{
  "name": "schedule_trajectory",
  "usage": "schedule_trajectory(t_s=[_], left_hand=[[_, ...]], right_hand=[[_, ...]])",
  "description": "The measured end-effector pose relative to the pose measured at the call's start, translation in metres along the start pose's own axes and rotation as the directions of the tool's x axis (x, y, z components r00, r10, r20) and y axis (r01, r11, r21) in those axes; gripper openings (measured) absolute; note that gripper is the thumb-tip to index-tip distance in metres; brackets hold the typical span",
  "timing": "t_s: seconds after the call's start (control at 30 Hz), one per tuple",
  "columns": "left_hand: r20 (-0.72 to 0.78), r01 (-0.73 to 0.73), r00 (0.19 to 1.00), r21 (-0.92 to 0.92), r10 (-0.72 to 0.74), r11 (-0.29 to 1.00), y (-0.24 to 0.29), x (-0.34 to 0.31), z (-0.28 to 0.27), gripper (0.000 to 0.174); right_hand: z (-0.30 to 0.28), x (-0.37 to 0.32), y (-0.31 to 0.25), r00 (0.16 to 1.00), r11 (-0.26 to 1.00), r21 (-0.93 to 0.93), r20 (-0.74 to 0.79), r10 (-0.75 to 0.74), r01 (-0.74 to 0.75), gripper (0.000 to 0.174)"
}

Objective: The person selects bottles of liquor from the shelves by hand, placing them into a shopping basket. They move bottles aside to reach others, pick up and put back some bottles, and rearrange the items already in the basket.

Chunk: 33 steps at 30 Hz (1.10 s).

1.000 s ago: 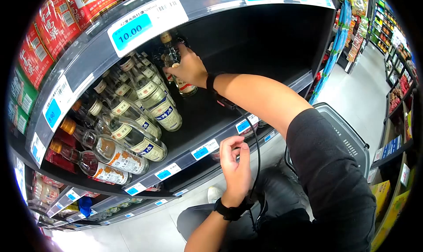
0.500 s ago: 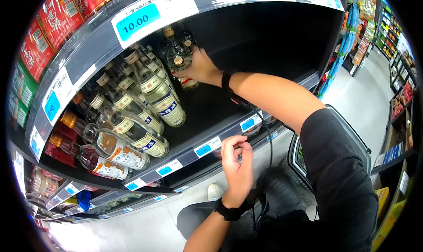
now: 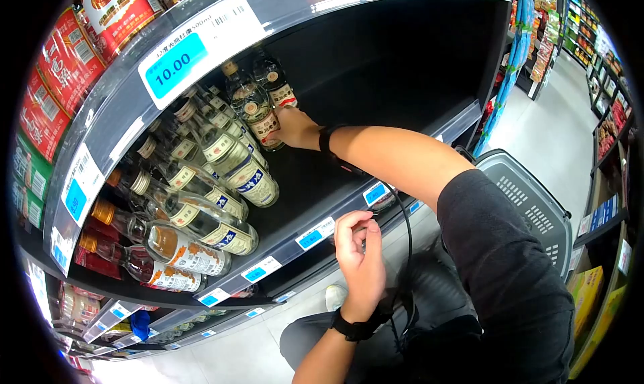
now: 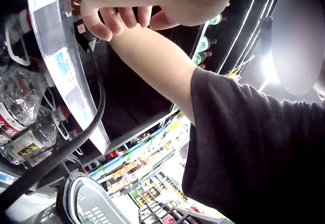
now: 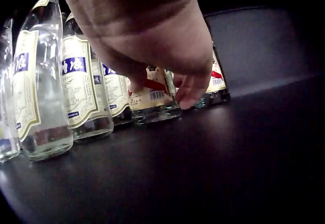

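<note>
My right hand (image 3: pixel 298 128) reaches into the shelf and grips the lower body of a clear glass bottle (image 3: pixel 251 109) with a round emblem and a cream-and-red label. In the right wrist view this bottle's base (image 5: pixel 155 114) is at the shelf floor, with the thumb on its left and fingers on its right. A matching bottle (image 3: pixel 274 79) stands just behind it to the right. Rows of clear bottles with blue-and-cream labels (image 3: pixel 251 173) stand to the left. Outside the shelf, my left hand (image 3: pixel 362 266) is raised with loosely curled fingers, holding nothing.
The shelf's front edge carries price tags (image 3: pixel 315 233), and a big tag (image 3: pixel 178 67) hangs on the upper shelf. Orange-capped bottles (image 3: pixel 188 250) stand at the shelf's left. A grey basket (image 3: pixel 530 206) is on the right. A black cable (image 4: pixel 96 117) runs between the wrists.
My right hand has slid lower on the bottle, uncovering its emblem and neck. The matching bottle now shows more fully behind it. The left hand stays raised in much the same pose.
</note>
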<state>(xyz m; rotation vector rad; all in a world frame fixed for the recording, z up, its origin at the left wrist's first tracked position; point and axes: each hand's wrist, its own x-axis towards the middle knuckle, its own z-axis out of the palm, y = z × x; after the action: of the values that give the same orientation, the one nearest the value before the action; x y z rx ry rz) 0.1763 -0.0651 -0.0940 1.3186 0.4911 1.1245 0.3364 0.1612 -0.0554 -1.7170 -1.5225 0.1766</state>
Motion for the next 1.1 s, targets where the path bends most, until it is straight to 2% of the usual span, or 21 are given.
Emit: schedule_trajectory(t_s=[0.2, 0.27, 0.4, 0.47, 0.6, 0.67, 0.73, 0.8, 0.93, 1.0, 1.03, 1.1], left_hand=[[0.005, 0.000, 1.000, 0.004, 0.000, 1.000, 0.001, 0.000, -0.003, 0.015], [0.001, 0.001, 1.000, 0.007, -0.001, 1.000, -0.001, 0.001, -0.004, 0.015], [-0.008, -0.018, 1.000, 0.038, 0.018, 0.999, -0.005, 0.005, -0.003, 0.012], [-0.011, -0.003, 1.000, 0.047, 0.004, 0.999, -0.008, 0.006, -0.003, 0.012], [0.014, -0.036, 0.999, 0.110, 0.035, 0.993, -0.008, 0.007, 0.001, 0.011], [0.038, -0.017, 0.999, 0.134, 0.012, 0.991, -0.007, 0.007, 0.002, 0.013], [0.042, 0.010, 0.999, 0.073, -0.013, 0.997, -0.008, 0.007, 0.004, 0.015], [0.054, 0.038, 0.998, 0.065, -0.041, 0.997, -0.013, 0.007, 0.002, 0.016], [0.101, 0.039, 0.994, 0.043, -0.043, 0.998, -0.013, 0.001, 0.002, 0.017], [0.099, 0.047, 0.994, 0.069, -0.054, 0.996, -0.013, -0.002, 0.002, 0.017], [0.091, 0.055, 0.994, 0.079, -0.062, 0.995, -0.015, -0.003, 0.000, 0.017], [0.087, 0.063, 0.994, 0.091, -0.071, 0.994, -0.018, -0.003, -0.003, 0.017]], right_hand=[[0.011, 0.004, 0.004, 0.999, 1.000, 0.001, -0.040, -0.024, 0.024, 0.042], [0.009, 0.005, 0.005, 1.000, 1.000, 0.001, 0.006, -0.002, 0.002, 0.052], [0.003, -0.002, 0.005, 0.999, 0.999, -0.042, -0.002, 0.033, -0.033, 0.051], [-0.006, -0.007, 0.021, 0.979, 0.982, 0.007, -0.086, -0.187, 0.188, 0.050], [-0.109, -0.087, -0.018, 0.989, 0.986, 0.089, 0.048, -0.143, 0.138, 0.042], [-0.156, -0.130, -0.010, 0.992, 0.992, 0.049, 0.048, -0.120, 0.118, 0.037], [-0.199, -0.181, 0.001, 0.999, 1.000, -0.023, 0.044, 0.014, -0.013, 0.037], [-0.236, -0.233, 0.027, 0.999, 0.976, -0.219, 0.031, 0.024, -0.016, 0.035], [-0.277, -0.344, 0.077, 0.947, 0.863, -0.457, 0.116, 0.299, -0.216, 0.024], [-0.278, -0.392, 0.098, 0.859, 0.767, -0.524, 0.120, 0.497, -0.371, 0.023], [-0.276, -0.410, 0.110, 0.785, 0.693, -0.563, 0.120, 0.608, -0.450, 0.024], [-0.269, -0.438, 0.117, 0.720, 0.623, -0.600, 0.108, 0.685, -0.502, 0.026]])
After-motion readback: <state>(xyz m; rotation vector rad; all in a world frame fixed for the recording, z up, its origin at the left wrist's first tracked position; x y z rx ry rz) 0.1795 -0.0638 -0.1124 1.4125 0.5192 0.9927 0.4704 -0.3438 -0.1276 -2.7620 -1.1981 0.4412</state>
